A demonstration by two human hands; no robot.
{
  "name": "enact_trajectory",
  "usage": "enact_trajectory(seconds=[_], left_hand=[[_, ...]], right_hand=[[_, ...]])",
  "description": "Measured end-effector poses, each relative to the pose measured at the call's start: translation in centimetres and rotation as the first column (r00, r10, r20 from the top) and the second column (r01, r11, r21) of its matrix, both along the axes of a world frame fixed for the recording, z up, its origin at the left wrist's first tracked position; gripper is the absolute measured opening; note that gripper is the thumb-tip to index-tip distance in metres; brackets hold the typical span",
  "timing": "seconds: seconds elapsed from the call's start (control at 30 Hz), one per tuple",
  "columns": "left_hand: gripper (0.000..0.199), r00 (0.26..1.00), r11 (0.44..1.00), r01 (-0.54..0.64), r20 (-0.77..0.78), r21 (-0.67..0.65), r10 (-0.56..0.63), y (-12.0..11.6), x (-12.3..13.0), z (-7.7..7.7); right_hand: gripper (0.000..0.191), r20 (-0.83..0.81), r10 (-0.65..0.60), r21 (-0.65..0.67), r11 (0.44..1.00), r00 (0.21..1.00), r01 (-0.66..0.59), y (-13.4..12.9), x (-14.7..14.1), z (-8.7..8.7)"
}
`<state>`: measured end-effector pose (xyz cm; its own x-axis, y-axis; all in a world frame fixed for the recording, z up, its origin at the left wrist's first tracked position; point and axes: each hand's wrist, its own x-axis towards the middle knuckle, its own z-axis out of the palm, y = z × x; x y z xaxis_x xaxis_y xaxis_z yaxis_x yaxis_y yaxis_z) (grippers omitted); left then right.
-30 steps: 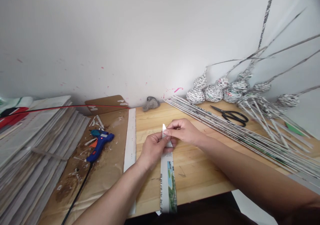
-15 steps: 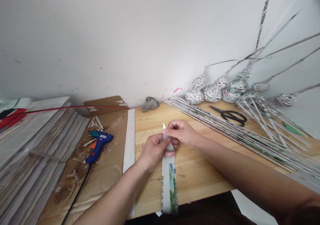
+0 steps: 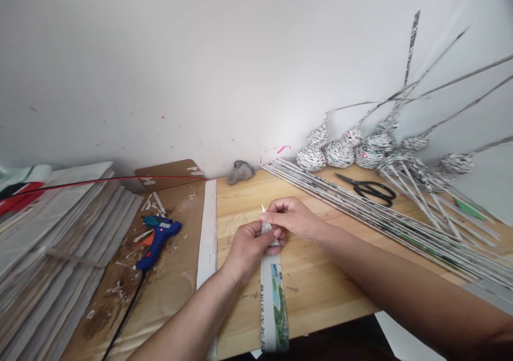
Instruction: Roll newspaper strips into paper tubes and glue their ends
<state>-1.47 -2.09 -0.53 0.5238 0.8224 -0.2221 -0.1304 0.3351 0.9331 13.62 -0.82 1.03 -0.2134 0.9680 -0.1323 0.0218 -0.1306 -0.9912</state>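
Note:
Over the middle of the wooden table a printed newspaper strip (image 3: 269, 302) hangs down toward the front edge, its top end narrowed to a thin white point. My left hand (image 3: 256, 240) is closed on the strip, thumb lying across its front. Just above and to the right, my right hand (image 3: 286, 219) pinches the narrowed tip between thumb and fingers. The two hands touch or nearly touch. Part of the strip is hidden behind the fingers.
Right of my hands lie rolled paper sticks (image 3: 360, 216), black scissors (image 3: 371, 187) and woven paper gourd shapes (image 3: 339, 153). Leftward are a blue glue gun (image 3: 158, 240) on stained cardboard, a white strip (image 3: 206, 232) and stacked paper (image 3: 68, 248). A grey rag (image 3: 240, 172) sits by the wall.
The strip's tip between my right fingers has become thinner and more tightly pointed. My hands stay in nearly the same place; the view has shifted slightly.

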Motion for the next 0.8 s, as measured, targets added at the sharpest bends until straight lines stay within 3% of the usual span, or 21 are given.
enact_trajectory(seconds=[0.2, 0.37, 0.57, 0.8], left_hand=[[0.033, 0.995, 0.998, 0.070, -0.076, 0.005, -0.069, -0.5, 0.0, 0.2], [0.035, 0.994, 0.997, 0.077, -0.075, -0.015, -0.078, -0.6, 0.1, 0.5], [0.035, 0.999, 0.999, 0.039, -0.020, -0.009, -0.040, -0.3, -0.1, 0.1], [0.036, 0.997, 0.997, 0.080, -0.008, -0.007, -0.080, -0.6, 0.1, 0.3]], right_hand=[[0.037, -0.041, 0.008, -0.018, 1.000, 0.999, -0.009, -0.4, -0.4, -0.1], [0.036, -0.091, -0.074, 0.058, 0.995, 0.993, 0.079, -0.1, -0.2, 0.2], [0.035, 0.028, 0.208, 0.044, 0.977, 0.978, -0.209, 0.3, 0.8, 0.2], [0.032, -0.075, 0.110, -0.034, 0.993, 0.991, -0.113, 0.2, 0.5, -0.5]])
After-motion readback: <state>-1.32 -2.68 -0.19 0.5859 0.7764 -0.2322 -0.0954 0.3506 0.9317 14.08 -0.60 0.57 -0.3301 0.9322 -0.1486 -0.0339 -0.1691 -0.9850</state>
